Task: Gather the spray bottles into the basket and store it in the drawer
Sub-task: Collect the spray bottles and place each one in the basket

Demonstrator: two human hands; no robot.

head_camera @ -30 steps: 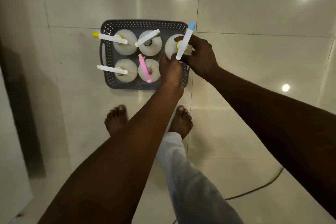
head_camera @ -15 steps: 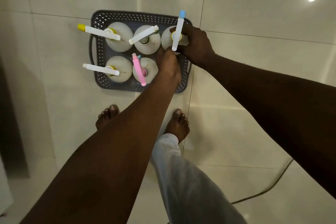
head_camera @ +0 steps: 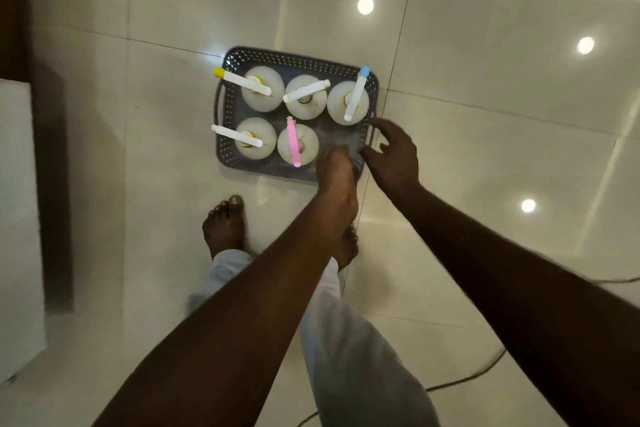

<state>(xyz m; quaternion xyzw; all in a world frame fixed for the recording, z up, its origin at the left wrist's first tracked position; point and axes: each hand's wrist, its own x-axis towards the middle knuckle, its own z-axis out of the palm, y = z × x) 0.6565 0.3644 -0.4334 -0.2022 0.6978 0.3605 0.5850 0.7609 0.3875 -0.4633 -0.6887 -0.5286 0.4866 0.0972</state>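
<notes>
A dark grey perforated basket [head_camera: 294, 59] sits on the glossy tile floor. Several white spray bottles stand in it: a yellow-tipped one [head_camera: 262, 88] back left, one [head_camera: 306, 97] back middle, a blue-tipped one [head_camera: 348, 100] back right, one [head_camera: 251, 139] front left and a pink-nozzled one [head_camera: 298, 144] front middle. The front right slot holds no bottle. My left hand [head_camera: 337, 170] hovers over that slot with its back to me, so the fingers are blurred and hidden. My right hand [head_camera: 391, 152] is by the basket's front right corner, fingers spread, holding nothing.
My bare feet [head_camera: 223, 225] stand just in front of the basket. A white cabinet side [head_camera: 17, 218] rises at the left edge. A thin cable [head_camera: 467, 378] lies on the floor at lower right. Ceiling lights reflect off the tiles.
My right hand let go of the blue-tipped bottle, which now stands in the back right slot, and drew back to the basket's corner. My left hand also pulled back slightly.
</notes>
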